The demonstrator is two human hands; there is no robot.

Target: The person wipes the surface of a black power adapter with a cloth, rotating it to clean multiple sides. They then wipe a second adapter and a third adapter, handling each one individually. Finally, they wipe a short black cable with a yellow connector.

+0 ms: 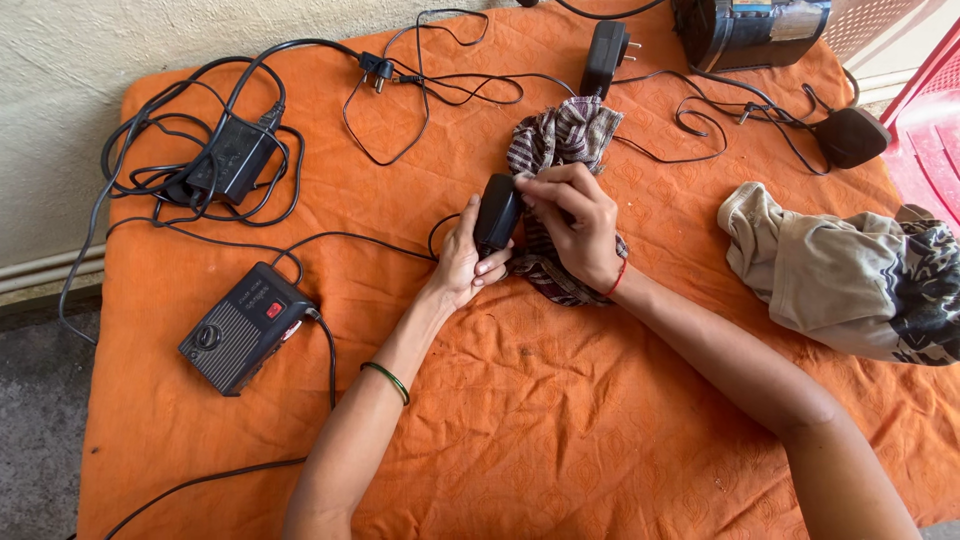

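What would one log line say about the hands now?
left hand: holds black adapter | right hand: presses striped cloth on adapter | surface: orange cloth

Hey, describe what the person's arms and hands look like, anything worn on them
Both arms are bare from the frame edge down, with no sleeves and no gloves. The left hand has a thin green bangle round the forearm, a little above the wrist. The right hand has a thin red thread band at the wrist. No rings or watch can be seen.
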